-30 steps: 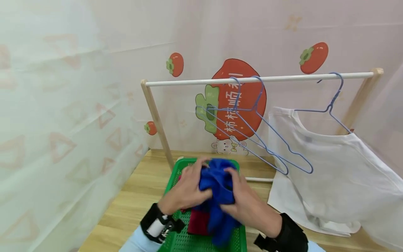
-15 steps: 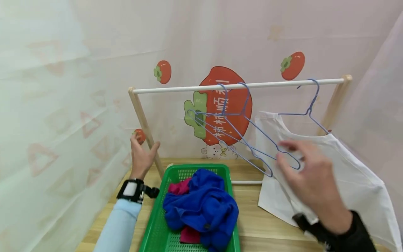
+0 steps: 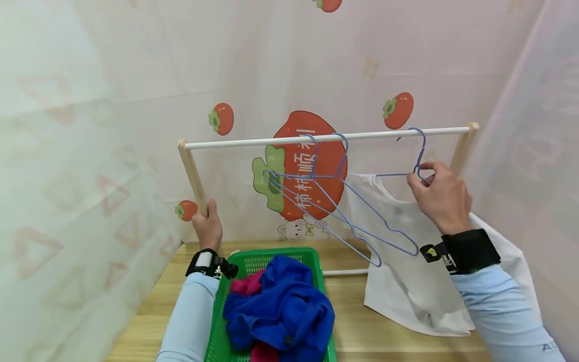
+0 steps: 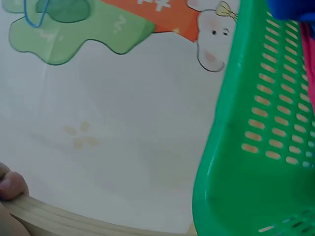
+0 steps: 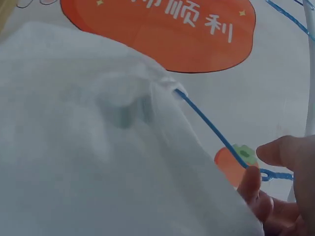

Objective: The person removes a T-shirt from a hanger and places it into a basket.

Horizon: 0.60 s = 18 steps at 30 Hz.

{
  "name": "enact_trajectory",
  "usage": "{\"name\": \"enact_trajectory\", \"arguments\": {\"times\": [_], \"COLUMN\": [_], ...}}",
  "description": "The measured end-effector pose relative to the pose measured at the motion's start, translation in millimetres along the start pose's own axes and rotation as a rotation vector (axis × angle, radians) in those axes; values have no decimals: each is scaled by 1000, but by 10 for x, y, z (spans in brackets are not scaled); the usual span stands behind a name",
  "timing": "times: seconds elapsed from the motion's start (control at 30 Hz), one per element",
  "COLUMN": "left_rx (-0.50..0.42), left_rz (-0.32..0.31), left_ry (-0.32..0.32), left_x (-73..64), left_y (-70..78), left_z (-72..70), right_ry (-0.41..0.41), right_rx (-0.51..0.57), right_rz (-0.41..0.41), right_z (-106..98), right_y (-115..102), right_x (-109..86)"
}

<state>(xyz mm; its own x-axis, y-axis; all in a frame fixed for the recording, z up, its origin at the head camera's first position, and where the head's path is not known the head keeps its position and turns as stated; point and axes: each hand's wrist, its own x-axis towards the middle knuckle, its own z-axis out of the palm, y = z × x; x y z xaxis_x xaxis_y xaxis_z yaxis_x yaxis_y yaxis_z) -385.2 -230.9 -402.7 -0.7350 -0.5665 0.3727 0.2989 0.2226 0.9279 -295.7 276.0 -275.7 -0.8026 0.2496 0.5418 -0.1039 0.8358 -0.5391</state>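
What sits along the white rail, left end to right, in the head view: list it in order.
Left wooden post → first bare hanger's hook → second bare hanger's hook → hook above the white shirt → right wooden post.

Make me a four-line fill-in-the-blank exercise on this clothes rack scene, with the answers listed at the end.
1. The left hand grips a rack leg made of ____.
2. The right hand is at the neck of the hanger that bears a shirt coloured ____.
3. The number of bare hangers hooked on the rail is ____.
4. Inside the green basket, the large cloth on top is coloured ____.

Missing words: wood; white; two; blue.
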Motion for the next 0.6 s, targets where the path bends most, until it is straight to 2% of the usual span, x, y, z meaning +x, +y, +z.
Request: {"name": "enact_trajectory", "arguments": {"times": [0.1, 0.33, 0.37, 0.47, 0.53, 0.6], "left_rx": [6, 16, 12, 20, 24, 36], "left_rz": [13, 49, 54, 59, 54, 53], "left_ry": [-14, 25, 28, 13, 3, -8], "left_x": [-59, -61, -85, -65, -47, -5], "left_y": [-19, 20, 64, 52, 45, -22], "left_z": [35, 25, 18, -19, -42, -63], "right_ry": [53, 194, 216, 276, 316, 322], "right_rx": [-32, -111, -125, -154, -164, -165], "right_rz": [4, 28, 29, 7, -44, -86], "right_z": [-98, -586, -652, -800, -833, -820], "right_y": [-14, -114, -111, -50, 73, 247], "right_x": [37, 40, 8, -144, -283, -458]}}
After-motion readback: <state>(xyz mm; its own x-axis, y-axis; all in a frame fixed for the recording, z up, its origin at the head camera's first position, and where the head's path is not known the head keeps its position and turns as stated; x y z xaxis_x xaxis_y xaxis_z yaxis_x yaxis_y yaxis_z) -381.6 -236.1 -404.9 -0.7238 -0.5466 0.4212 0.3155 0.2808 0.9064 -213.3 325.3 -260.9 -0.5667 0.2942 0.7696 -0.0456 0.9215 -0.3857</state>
